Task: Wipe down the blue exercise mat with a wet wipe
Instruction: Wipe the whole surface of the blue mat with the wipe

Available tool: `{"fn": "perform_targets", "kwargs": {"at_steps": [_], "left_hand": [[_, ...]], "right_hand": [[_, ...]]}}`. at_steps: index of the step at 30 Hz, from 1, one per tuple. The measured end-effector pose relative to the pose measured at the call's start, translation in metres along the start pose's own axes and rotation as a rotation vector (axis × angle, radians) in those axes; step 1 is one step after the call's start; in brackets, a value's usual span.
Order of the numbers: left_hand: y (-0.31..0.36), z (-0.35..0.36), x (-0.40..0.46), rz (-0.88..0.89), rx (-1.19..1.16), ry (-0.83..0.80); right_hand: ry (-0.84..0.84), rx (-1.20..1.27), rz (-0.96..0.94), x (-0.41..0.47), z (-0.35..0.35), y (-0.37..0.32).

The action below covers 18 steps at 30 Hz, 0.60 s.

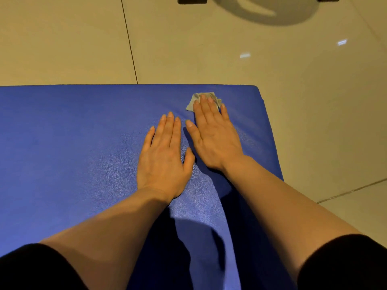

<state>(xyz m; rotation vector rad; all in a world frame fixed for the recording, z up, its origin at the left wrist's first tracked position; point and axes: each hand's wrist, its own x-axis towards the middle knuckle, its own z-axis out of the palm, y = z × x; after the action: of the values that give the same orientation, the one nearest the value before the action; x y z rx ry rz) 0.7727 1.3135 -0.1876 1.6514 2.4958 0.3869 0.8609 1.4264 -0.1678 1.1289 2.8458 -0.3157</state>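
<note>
Blue exercise mat (pixel 73 143) lies flat on the tiled floor (pixel 188 49), long axis running left out of view, its short end on the right, so we're mid-wipe near that far right corner. Right hand (pixel 213 135) presses the crumpled wet wipe (pixel 193 102) down with straight fingers, no pinching grip, while the left hand (pixel 163 155) rests flat just beside it. Next move probably calls for dragging the wipe back leftward with steady pressure, though I can't tell which parts are already wet.

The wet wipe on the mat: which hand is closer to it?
Right. The right hand presses its straight fingers on the wet wipe. The left hand lies flat on the blue mat, apart from it.
</note>
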Motion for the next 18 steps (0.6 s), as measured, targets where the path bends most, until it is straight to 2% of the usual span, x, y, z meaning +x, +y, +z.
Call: {"fn": "perform_targets", "kwargs": {"at_steps": [3, 6, 8, 11, 14, 18], "left_hand": [[0.000, 0.001, -0.001, 0.000, 0.000, -0.011], [0.001, 0.003, -0.006, -0.006, 0.025, -0.020], [0.002, 0.004, -0.006, -0.009, 0.023, -0.022], [0.004, 0.005, -0.002, -0.008, 0.027, -0.030], [0.007, 0.002, 0.002, -0.006, 0.032, -0.048], [0.013, -0.005, 0.007, -0.046, 0.019, -0.115]], "right_hand": [[-0.005, -0.058, 0.001, 0.007, -0.005, 0.020], [0.012, -0.031, 0.207, 0.014, -0.001, 0.018], [0.014, 0.016, 0.276, 0.024, 0.002, 0.002], [-0.032, 0.041, 0.142, 0.034, 0.001, -0.011], [-0.050, -0.002, 0.039, 0.034, -0.006, 0.008], [-0.015, -0.042, 0.192, 0.028, -0.015, 0.046]]}}
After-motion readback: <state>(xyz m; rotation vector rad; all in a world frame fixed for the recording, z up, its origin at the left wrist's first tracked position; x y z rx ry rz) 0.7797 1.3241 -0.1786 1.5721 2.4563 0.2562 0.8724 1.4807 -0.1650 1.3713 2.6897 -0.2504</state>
